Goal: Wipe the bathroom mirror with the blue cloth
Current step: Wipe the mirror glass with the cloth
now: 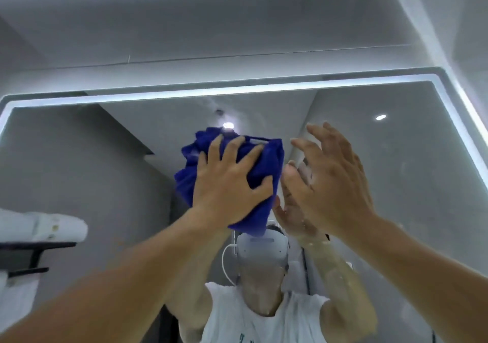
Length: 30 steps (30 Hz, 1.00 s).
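The bathroom mirror [396,158] fills most of the view, framed by a lit white strip along its top and sides. My left hand [229,181] presses the bunched blue cloth [266,163] flat against the glass in the upper middle, fingers spread over it. My right hand [332,179] is raised just right of the cloth, fingers apart, holding nothing, close to the glass. The mirror reflects the person with both arms raised, wearing a white headset and a white sleeveless top.
A white towel [39,228] lies on a dark rack [37,246] at the left edge. The grey wall and ceiling rise above the mirror. Ceiling lights are reflected in the glass.
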Motion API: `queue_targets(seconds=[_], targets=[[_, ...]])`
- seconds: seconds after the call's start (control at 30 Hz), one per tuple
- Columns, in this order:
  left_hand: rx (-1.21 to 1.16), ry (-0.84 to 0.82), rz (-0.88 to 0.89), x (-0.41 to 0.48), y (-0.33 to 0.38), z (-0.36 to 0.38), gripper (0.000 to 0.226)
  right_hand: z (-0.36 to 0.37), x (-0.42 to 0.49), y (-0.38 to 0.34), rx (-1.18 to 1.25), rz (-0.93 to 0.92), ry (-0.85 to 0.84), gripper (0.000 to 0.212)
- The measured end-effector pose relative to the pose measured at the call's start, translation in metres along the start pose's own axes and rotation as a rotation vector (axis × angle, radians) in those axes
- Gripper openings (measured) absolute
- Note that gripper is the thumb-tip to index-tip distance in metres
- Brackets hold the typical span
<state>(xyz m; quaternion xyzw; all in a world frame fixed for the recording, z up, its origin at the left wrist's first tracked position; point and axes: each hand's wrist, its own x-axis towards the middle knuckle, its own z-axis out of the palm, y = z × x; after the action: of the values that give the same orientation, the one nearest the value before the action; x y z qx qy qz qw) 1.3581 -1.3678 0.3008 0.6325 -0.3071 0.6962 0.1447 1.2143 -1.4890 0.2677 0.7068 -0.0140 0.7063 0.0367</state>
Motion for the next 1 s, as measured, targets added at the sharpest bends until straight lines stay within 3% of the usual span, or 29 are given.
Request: queue_targets(seconds=[0.17, 0.37, 0.47, 0.57, 0.73, 0.87, 1.0], targets=[[-0.012, -0.052, 0.132, 0.001, -0.013, 0.0, 0.055, 0.001, -0.003, 0.001, 0.034, 0.023, -0.006, 0.044], [-0.079, -0.109, -0.258, 0.12, -0.04, -0.004, 0.051, -0.005, 0.007, 0.008, -0.01, -0.008, -0.018, 0.051], [-0.072, -0.1, -0.306, 0.133, -0.028, -0.001, 0.05, -0.012, 0.008, 0.017, -0.024, -0.005, 0.0, 0.052], [-0.003, -0.02, -0.103, 0.098, -0.012, 0.003, 0.056, -0.019, 0.001, 0.027, -0.025, 0.023, 0.01, 0.05], [0.003, -0.143, 0.219, 0.025, 0.014, -0.007, 0.057, -0.03, -0.011, 0.031, -0.016, 0.078, 0.002, 0.046], [-0.028, -0.162, 0.42, -0.066, 0.017, -0.004, 0.044, -0.036, -0.021, 0.028, -0.001, 0.067, -0.015, 0.048], [-0.045, -0.141, 0.57, -0.059, 0.002, -0.002, 0.044, -0.035, -0.021, 0.027, -0.027, 0.04, -0.08, 0.048]])
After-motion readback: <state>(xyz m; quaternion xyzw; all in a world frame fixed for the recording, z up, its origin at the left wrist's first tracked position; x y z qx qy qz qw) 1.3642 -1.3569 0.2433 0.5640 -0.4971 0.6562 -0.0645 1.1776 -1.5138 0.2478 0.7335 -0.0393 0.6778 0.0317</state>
